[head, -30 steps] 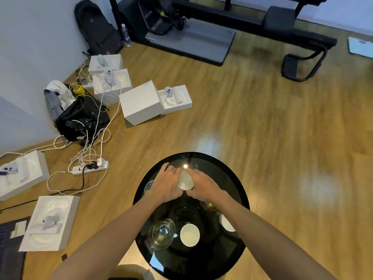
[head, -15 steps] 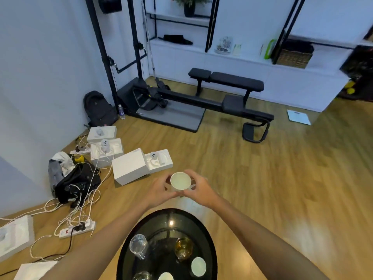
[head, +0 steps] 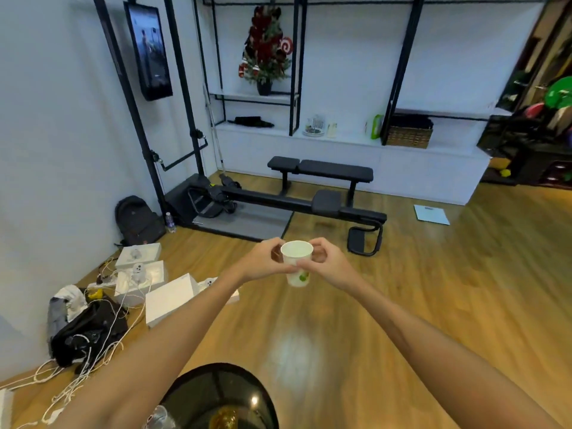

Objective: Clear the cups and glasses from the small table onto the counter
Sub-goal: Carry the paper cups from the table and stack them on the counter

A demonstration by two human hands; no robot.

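A: Where did things stand at that instant?

B: One white paper cup, with a small green mark on its side, was up in the air in front of the person, well above the wooden floor. The left hand and the right hand were both closed around it, one on each side, fingertips meeting on the wall below the rim. It stood upright and looked empty from above.

A: So how far along was the clearing?

B: Early, by my reading. That cup was off the small round black table, but it was nowhere near the long white counter at the far wall, so nothing carried was set down yet.

A: What was left on the table?

B: Only the far edge of it showed at the bottom of the view. I counted two pieces there: a clear glass at the left and an amber-tinted glass in the middle. More could have sat below the frame; I couldn't tell.

A: Anything on the counter already?

B: A cluster of glassware stood there, too small to count.
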